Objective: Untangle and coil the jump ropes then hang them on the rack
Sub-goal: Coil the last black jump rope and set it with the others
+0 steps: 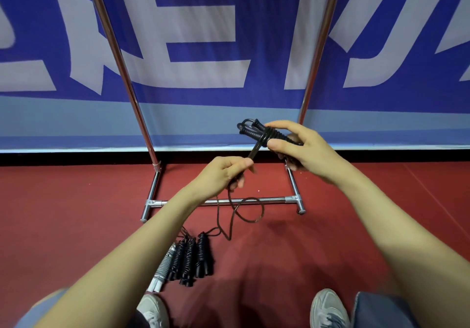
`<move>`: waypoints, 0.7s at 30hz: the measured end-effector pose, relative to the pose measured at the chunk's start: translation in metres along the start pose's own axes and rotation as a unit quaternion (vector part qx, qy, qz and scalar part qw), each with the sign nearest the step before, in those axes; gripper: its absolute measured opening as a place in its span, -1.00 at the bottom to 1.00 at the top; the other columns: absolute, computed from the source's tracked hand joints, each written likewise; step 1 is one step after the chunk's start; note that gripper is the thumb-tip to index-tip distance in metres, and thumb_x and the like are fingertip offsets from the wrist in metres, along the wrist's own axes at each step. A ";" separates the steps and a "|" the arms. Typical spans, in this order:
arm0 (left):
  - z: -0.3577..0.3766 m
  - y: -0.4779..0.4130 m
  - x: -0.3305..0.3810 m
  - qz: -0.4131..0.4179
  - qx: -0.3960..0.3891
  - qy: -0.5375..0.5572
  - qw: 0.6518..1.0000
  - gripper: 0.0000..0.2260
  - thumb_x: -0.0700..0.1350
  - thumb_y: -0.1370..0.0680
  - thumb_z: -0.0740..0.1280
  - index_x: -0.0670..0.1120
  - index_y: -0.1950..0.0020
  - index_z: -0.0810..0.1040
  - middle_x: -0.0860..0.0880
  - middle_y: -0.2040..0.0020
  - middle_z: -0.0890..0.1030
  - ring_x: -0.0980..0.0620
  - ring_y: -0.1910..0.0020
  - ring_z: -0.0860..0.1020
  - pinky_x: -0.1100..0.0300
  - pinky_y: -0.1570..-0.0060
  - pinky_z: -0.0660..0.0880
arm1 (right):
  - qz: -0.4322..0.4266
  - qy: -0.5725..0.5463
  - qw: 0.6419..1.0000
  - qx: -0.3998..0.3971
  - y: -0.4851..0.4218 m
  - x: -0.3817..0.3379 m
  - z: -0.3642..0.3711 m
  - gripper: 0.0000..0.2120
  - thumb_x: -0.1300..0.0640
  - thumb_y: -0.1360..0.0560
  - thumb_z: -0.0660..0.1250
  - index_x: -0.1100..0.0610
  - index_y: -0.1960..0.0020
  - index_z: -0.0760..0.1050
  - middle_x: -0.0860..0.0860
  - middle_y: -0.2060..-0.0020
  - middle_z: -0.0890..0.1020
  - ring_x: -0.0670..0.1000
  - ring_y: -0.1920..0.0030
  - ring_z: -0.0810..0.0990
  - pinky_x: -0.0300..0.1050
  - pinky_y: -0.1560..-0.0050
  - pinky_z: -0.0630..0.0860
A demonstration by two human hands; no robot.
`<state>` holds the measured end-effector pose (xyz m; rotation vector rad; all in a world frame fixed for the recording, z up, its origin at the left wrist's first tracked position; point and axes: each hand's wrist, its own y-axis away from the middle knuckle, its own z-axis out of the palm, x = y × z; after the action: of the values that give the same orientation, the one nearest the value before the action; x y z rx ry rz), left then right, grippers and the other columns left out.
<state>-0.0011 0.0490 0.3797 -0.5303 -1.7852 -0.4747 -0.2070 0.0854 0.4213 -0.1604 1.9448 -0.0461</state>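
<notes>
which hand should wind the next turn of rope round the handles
Left. The left hand pinches the loose cord just below the handles, which the right hand grips.

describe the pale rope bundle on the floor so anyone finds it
Look at the red floor in front of the chrome rack. A row of coiled ropes lies there; it is the leftmost bundle, grey with white handles, its neighbours all black.

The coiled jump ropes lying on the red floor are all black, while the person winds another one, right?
Not all: in the head view the leftmost bundle is grey with white handles; the other coiled ropes are black. The left hand and right hand do hold another, partly wound black rope.
</notes>
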 end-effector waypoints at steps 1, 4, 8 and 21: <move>-0.002 0.001 0.000 0.001 -0.021 -0.021 1.000 -0.75 -0.05 -0.63 0.23 -0.15 0.03 0.64 -0.05 0.41 0.46 0.08 0.46 0.34 0.26 0.33 0.34 | 0.000 -0.013 0.999 -0.031 0.002 -0.002 0.000 -0.70 -0.01 -0.46 0.40 -0.13 -0.18 0.53 0.01 0.40 0.48 0.00 0.49 0.39 -0.25 0.48 0.34; -0.010 0.003 0.005 0.021 -0.050 -0.077 0.996 -0.83 -0.14 -0.58 0.32 -0.02 0.16 0.66 -0.07 0.40 0.47 0.08 0.42 0.38 0.29 0.32 0.36 | 0.009 -0.028 0.990 -0.139 0.009 -0.004 0.001 -0.64 -0.01 -0.41 0.41 -0.07 -0.20 0.55 -0.01 0.41 0.47 -0.06 0.47 0.39 -0.23 0.49 0.35; -0.029 0.002 0.007 0.052 -0.053 -0.213 0.974 -0.87 -0.28 -0.49 0.40 -0.11 0.22 0.68 -0.19 0.27 0.61 0.18 0.36 0.47 0.22 0.24 0.43 | 0.049 0.009 0.962 -0.269 0.012 -0.004 0.002 -0.67 -0.02 -0.41 0.44 -0.08 -0.17 0.56 0.05 0.35 0.52 -0.01 0.48 0.42 -0.20 0.46 0.37; 0.003 -0.006 0.014 0.058 0.168 -0.157 0.971 -0.92 -0.12 -0.55 0.37 -0.09 0.09 0.64 0.04 0.27 0.60 0.26 0.41 0.48 0.39 0.35 0.37 | 0.016 0.404 0.909 -0.103 0.004 0.009 0.020 -0.47 -0.34 -0.42 0.29 -0.33 -0.34 0.22 -0.10 0.00 0.62 0.05 0.01 0.56 -0.04 0.02 0.47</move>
<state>-0.0099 0.0475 0.3922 -0.4850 -2.0685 0.0006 -0.1922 0.0885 0.4053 -0.2808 2.7839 0.1383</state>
